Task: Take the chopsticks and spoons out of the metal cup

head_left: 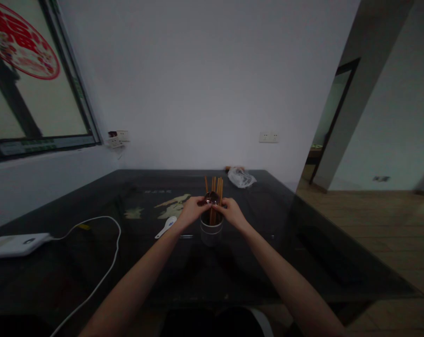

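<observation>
A round metal holder [211,230] stands on the dark glass table [303,243], with several wooden chopsticks [215,186] upright in it. A dark spoon-like piece [211,198] sits at the holder's mouth. My left hand [191,210] and my right hand [232,211] meet over the holder, fingertips pinching that dark piece from either side. A white ceramic spoon [166,226] lies flat on the table just left of my left hand.
A white device [13,245] with a white cable [106,262] lies at the table's left. A crumpled clear plastic bag [243,177] is at the far edge by the wall. Wooden floor and a doorway open to the right.
</observation>
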The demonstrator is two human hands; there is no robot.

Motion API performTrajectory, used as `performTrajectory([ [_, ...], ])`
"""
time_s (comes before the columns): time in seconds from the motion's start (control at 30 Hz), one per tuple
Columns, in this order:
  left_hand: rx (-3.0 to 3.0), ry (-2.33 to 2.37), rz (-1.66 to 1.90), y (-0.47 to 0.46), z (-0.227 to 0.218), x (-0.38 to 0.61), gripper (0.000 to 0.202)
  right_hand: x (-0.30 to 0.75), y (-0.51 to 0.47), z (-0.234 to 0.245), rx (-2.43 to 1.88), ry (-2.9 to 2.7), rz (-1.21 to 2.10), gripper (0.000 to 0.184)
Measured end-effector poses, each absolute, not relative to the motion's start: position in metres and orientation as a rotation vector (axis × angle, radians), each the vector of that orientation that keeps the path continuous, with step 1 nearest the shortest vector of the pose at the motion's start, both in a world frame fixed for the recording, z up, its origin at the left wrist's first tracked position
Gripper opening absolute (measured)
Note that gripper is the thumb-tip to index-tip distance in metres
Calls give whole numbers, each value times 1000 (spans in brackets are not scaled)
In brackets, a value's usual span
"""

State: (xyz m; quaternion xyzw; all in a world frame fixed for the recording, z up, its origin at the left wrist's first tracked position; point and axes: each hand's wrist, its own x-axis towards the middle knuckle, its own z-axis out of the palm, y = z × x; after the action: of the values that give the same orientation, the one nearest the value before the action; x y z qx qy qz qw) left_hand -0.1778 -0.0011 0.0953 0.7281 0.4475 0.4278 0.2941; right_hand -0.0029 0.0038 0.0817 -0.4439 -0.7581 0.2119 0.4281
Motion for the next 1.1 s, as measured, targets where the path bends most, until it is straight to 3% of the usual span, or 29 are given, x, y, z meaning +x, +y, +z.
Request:
performTrajectory([
  [0.73, 1903, 1196, 1269, -14, 119, -179, 29, -7, -7, 103, -1023, -1844, 555, 36],
  [1.1, 1991, 1095, 1371, -13, 186, -182, 25, -10, -6, 170, -917, -1845, 548, 37],
])
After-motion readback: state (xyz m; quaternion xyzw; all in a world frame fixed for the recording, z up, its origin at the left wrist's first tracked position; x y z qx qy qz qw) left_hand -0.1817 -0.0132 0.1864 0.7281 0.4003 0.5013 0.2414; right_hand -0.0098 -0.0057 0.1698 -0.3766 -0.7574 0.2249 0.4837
